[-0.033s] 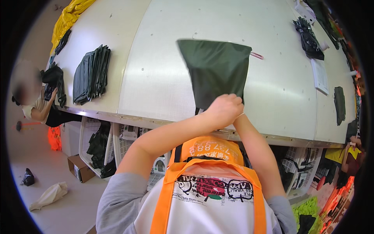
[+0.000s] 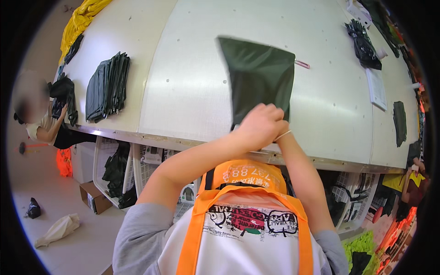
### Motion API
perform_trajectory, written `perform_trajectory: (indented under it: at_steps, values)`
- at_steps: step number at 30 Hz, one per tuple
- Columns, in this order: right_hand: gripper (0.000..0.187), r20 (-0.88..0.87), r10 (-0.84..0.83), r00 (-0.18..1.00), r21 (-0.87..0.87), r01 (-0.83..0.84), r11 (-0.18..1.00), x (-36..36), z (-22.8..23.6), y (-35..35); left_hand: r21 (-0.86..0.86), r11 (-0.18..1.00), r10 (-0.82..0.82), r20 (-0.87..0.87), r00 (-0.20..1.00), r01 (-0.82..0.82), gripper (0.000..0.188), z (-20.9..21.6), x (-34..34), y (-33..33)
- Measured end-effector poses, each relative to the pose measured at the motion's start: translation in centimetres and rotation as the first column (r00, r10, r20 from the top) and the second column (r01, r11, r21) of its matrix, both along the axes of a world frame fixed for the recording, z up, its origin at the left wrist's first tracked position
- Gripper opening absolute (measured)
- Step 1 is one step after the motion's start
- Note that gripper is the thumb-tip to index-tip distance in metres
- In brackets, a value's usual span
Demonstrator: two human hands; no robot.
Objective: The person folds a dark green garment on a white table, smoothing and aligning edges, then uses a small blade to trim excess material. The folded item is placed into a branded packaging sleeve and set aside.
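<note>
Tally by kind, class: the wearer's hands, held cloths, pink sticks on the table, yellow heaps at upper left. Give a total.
Left hand and right hand: 2
Dark green cloth: 1
Pink stick: 1
Yellow heap: 1
Total: 5

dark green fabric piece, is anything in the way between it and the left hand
Nothing visible: the left hand is right at the near end of the dark green fabric piece. The slim pink object lies by its far right corner, clear of the hand.

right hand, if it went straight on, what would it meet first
Probably the left hand, which overlaps the right hand in view; dark green fabric lies beyond, though depth is unclear.
</note>
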State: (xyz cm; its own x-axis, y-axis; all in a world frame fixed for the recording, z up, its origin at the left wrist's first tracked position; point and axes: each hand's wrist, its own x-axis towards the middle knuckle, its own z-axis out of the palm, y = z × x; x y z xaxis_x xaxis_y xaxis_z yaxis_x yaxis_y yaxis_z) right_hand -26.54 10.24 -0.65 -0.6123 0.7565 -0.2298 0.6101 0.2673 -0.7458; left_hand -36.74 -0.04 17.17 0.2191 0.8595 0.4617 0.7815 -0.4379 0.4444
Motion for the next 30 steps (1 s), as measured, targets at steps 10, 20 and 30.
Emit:
perform_trajectory:
  at_steps: [10,20,30]
  values:
    - [0.038,-0.497,-0.065,0.865,0.514,0.354,0.781,-0.2,8.7,3.2,-0.357,0.872,0.484,0.518,0.706,-0.336,0.063,-7.5,-6.0,-2.2]
    - [0.055,-0.208,-0.128,0.97,0.049,0.141,0.989,-4.3,12.4,1.6,-0.619,0.781,0.593,0.7,-0.398,0.075,0.053,-15.1,-1.1,-4.6]
    - [0.022,0.58,0.385,0.717,0.733,-0.667,0.138,-4.5,11.6,1.2,-0.596,0.793,0.526,0.56,-0.64,0.13,0.04,-16.7,0.0,-5.5]
